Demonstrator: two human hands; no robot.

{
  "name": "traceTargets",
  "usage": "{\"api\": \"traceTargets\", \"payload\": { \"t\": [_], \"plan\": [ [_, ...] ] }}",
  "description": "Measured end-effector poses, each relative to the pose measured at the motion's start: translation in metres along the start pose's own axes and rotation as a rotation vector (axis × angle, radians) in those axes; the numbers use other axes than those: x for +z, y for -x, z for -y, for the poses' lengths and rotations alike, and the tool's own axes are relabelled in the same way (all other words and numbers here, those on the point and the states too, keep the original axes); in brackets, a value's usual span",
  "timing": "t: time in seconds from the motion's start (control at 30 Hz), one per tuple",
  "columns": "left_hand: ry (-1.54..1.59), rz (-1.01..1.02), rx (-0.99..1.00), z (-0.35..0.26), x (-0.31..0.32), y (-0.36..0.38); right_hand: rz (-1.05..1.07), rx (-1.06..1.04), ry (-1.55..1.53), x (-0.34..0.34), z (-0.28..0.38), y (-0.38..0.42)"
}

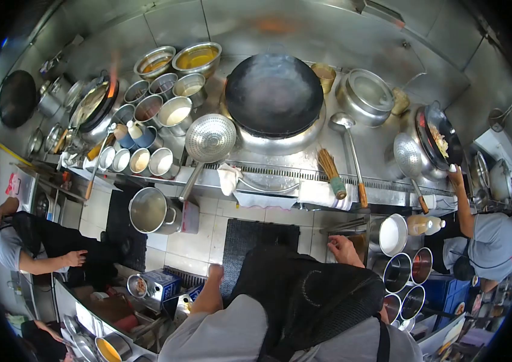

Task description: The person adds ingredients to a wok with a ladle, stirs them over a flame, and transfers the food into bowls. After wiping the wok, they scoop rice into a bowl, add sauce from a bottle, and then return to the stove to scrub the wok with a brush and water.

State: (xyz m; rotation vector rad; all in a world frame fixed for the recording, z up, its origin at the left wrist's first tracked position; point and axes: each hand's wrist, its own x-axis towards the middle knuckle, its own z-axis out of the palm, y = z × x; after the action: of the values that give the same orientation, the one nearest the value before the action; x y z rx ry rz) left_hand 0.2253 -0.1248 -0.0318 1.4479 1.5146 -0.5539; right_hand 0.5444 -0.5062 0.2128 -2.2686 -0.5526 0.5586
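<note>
My left hand (215,273) hangs low beside my body over the tiled floor, seen nearly edge-on with its fingers hidden. In front of my black apron (304,289), my right hand (344,248) has loosely curled fingers, with nothing visible in them. Ahead on the stove, a black wok (275,95) sits on its burner, hazy with steam or smoke. A perforated skimmer (210,139) lies left of it, handle over the counter edge. To its right are a bamboo wok brush (330,174) and a ladle (349,139). Neither hand touches these tools.
Seasoning pots (176,113) crowd the counter's left. A tall stockpot (149,209) stands on the floor. Nested steel pots (393,234) are at my right. One co-worker (485,229) grips a wok at the right; another person (14,235) is at the left. A flame (113,81) burns there.
</note>
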Motion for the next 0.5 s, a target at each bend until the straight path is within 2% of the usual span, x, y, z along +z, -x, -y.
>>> {"api": "traceTargets", "payload": {
  "t": [0.07, 0.2, 0.3, 0.33, 0.37, 0.43, 0.47, 0.5],
  "plan": [
    [0.457, 0.043, 0.329, -0.042, 0.013, -0.008, 0.005, 0.024, -0.008, 0.002, 0.005, 0.008],
    [0.392, 0.087, 0.531, -0.119, 0.01, -0.011, -0.029, 0.072, -0.042, 0.012, -0.014, 0.028],
    [0.353, 0.039, 0.538, -0.143, 0.003, -0.016, -0.06, 0.113, -0.049, 0.019, -0.042, 0.049],
    [0.407, 0.113, 0.419, -0.151, -0.004, -0.017, -0.076, 0.148, -0.039, 0.021, -0.051, 0.058],
    [0.399, 0.108, 0.426, -0.156, -0.003, -0.034, -0.094, 0.184, -0.03, 0.026, -0.06, 0.064],
    [0.306, -0.07, 0.467, -0.162, 0.005, -0.082, -0.085, 0.262, -0.004, 0.027, -0.06, 0.077],
    [0.404, -0.002, 0.357, -0.197, -0.012, -0.014, -0.067, 0.342, 0.035, 0.029, -0.061, 0.086],
    [0.402, 0.001, 0.353, -0.211, -0.013, -0.019, -0.066, 0.347, 0.036, 0.031, -0.063, 0.095]
  ]
}}
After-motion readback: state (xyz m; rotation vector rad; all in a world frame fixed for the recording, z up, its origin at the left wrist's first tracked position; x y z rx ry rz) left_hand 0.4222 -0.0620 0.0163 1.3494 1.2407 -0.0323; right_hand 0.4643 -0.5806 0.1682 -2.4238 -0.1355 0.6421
